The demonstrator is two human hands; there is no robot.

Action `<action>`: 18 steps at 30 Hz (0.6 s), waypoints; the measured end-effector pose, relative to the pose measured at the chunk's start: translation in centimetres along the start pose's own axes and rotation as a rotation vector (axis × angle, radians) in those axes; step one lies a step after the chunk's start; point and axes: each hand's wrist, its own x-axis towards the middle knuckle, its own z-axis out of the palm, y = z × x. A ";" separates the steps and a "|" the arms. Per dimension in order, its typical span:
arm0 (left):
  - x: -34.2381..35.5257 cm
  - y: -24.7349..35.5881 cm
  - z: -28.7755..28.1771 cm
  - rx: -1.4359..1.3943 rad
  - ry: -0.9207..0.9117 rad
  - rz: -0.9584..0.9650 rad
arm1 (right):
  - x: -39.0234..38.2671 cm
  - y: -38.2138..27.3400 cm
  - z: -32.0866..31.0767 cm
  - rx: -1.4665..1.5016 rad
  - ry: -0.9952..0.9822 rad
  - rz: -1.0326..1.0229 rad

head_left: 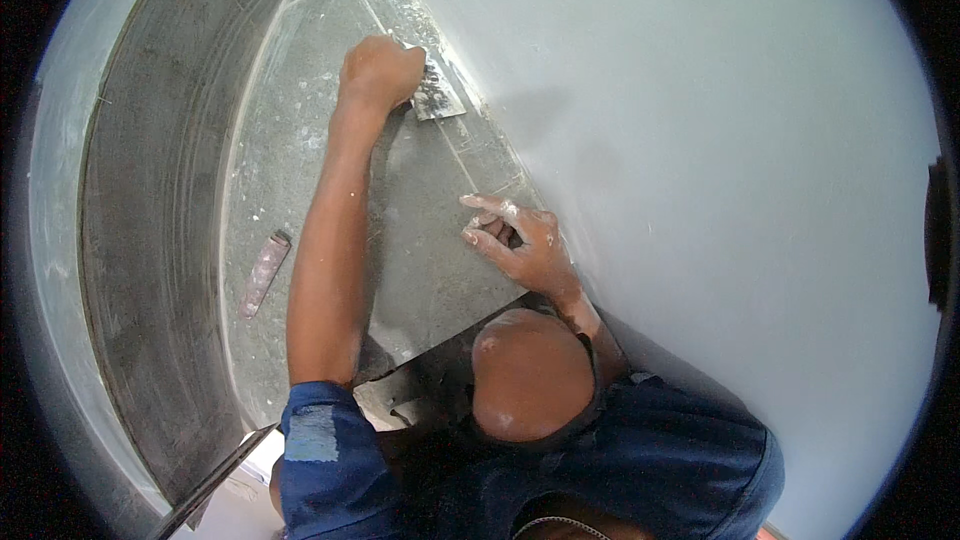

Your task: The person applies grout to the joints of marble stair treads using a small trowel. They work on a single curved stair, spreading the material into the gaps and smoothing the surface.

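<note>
My left hand (380, 75) is closed in a fist around a putty knife, its arm stretched far forward. The putty knife's wide metal blade (438, 95), smeared with dark and white residue, rests against the grey tiled floor (420, 230) by a pale joint line, close to the wall. My fist hides its handle. Nearer to me, my right hand (520, 240) hovers over or rests on the tiles beside the wall. Its index finger and thumb are stretched apart and dusted white, while the other fingers curl in; nothing shows between them.
A smooth pale wall (720, 160) borders the floor on the right. Dark grey upright panelling (150, 230) curves along the left. A short pinkish, white-smeared object with a dark end (265, 276) lies on the left tiles. My bent knee (530, 375) is close below my right hand.
</note>
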 end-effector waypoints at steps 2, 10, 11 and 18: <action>-0.8 0.2 -0.3 -0.040 -0.012 -0.029 | 0.1 -0.2 -0.1 0.007 -0.012 0.004; -1.9 -4.0 -1.6 -0.201 0.010 -0.016 | -0.3 0.7 0.3 -0.055 0.045 0.005; -2.1 -4.5 -2.8 -0.240 -0.026 -0.005 | -0.3 1.1 0.4 -0.069 0.055 -0.013; -9.2 -0.7 -10.5 -0.642 0.121 -0.086 | 0.4 2.0 0.7 0.000 0.029 -0.031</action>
